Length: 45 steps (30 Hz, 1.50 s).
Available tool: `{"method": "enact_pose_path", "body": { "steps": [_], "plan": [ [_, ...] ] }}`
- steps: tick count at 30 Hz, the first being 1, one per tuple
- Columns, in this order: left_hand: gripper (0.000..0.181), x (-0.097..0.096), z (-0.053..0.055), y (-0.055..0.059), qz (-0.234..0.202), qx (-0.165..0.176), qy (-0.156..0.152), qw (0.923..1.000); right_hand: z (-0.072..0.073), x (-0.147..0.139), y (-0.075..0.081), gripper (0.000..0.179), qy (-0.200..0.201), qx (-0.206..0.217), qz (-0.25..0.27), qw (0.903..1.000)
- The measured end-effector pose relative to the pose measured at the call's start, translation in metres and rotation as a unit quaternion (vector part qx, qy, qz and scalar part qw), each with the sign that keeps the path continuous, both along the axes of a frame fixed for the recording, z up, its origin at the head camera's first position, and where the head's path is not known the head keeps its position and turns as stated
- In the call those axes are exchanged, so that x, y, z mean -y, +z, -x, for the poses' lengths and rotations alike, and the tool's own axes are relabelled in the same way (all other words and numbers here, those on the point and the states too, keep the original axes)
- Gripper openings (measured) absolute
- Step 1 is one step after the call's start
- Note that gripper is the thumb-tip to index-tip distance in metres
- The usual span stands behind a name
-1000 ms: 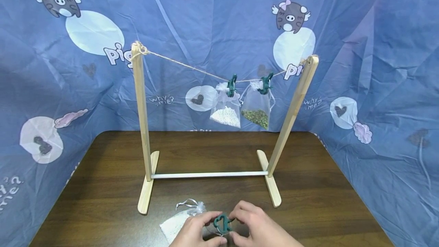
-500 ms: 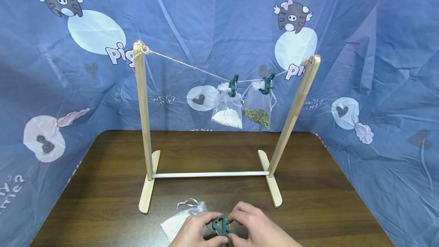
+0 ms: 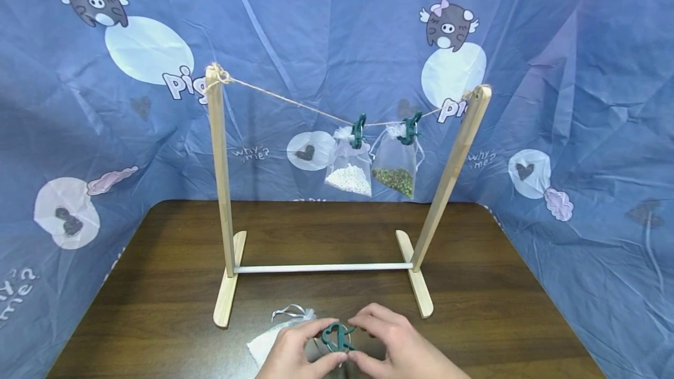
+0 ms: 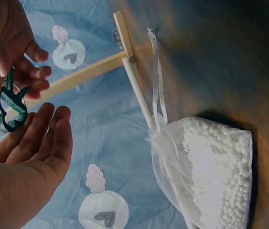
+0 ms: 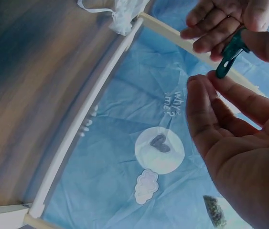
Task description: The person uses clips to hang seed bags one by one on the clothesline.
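Near the front of the table, both hands hold a small green spring clip (image 3: 339, 338) between them. My left hand (image 3: 300, 348) pinches its jaw end, fingers above and thumb below. On the other side, my right hand (image 3: 394, 341) has fingertips and thumb at the clip's two handles, which stand spread. In the right wrist view, the index fingertip meets the end of one clip handle (image 5: 222, 69). A sheer drawstring bag of white pellets (image 4: 215, 167) lies on the table beside the left hand, partly hidden by it in the head view.
A wooden stand with a white crossbar (image 3: 323, 268) stands behind the hands. From its sagging twine (image 3: 286, 98) hang a bag of white pellets (image 3: 348, 177) and a bag of green beans (image 3: 394, 177), each held by a green clip. A blue printed cloth (image 3: 326, 34) surrounds the table.
Both hands and the clip have shifted up slightly in the head view. The clip has turned a little, so both handles show toward the right hand. The hanging bags stay put.
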<state>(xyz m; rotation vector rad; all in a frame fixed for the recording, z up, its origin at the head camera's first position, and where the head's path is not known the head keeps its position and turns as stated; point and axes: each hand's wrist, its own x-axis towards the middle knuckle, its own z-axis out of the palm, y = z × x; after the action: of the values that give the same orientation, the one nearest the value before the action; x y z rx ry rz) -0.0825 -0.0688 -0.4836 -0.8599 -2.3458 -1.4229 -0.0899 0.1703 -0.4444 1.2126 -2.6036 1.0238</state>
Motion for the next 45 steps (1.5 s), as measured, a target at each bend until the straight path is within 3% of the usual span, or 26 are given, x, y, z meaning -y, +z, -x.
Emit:
{"method": "enact_pose_path", "body": {
  "steps": [12,18,25,33,45],
  "plan": [
    [0.038,0.004,-0.001,0.004,0.001,-0.01,0.012,0.9999,0.004,-0.002,-0.002,0.028,0.021,-0.102,0.049,0.9934],
    [0.041,0.006,0.0,0.001,-0.011,-0.061,0.029,0.9976,0.004,-0.002,0.0,0.029,0.022,-0.101,0.056,0.9931],
    [0.036,0.006,0.001,0.0,-0.032,-0.075,0.055,0.9952,0.003,-0.003,0.001,0.033,0.017,-0.097,0.064,0.9931],
    [0.031,0.008,0.006,-0.001,-0.06,-0.118,0.031,0.9907,0.003,-0.005,0.003,0.03,0.022,-0.078,0.06,0.9948],
    [0.032,0.012,0.007,0.0,-0.039,-0.129,0.037,0.9902,0.004,-0.003,-0.001,0.035,0.024,-0.087,0.076,0.993]
  ]
}}
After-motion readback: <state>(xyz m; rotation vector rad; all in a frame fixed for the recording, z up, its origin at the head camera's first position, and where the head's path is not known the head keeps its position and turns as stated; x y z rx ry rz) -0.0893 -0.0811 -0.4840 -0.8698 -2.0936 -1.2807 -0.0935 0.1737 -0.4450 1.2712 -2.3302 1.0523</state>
